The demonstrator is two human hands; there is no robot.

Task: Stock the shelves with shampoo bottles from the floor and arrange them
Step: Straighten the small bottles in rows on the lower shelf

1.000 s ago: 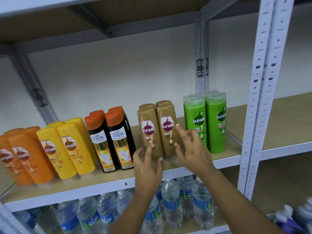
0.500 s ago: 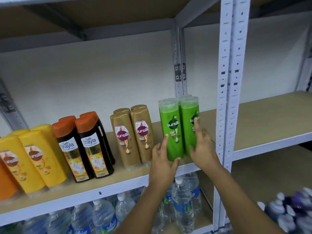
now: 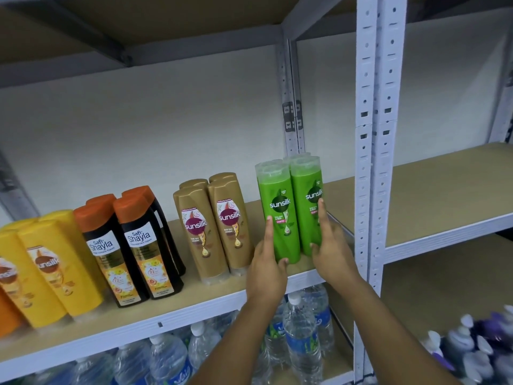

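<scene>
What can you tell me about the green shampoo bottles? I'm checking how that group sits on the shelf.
The green shampoo bottles are glossy plastic with translucent caps and Sunsilk labels facing out. Two stand in front, with more caps showing behind. They stand upright at the right end of the shelf, near its front edge. The left hand and right hand flank them, straight fingers against their sides.

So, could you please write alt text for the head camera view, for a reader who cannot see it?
Both hands, left hand and right hand, press straight fingers against green shampoo bottles on a shelf. Gold, black and yellow bottles stand to their left; water bottles sit below.
</scene>
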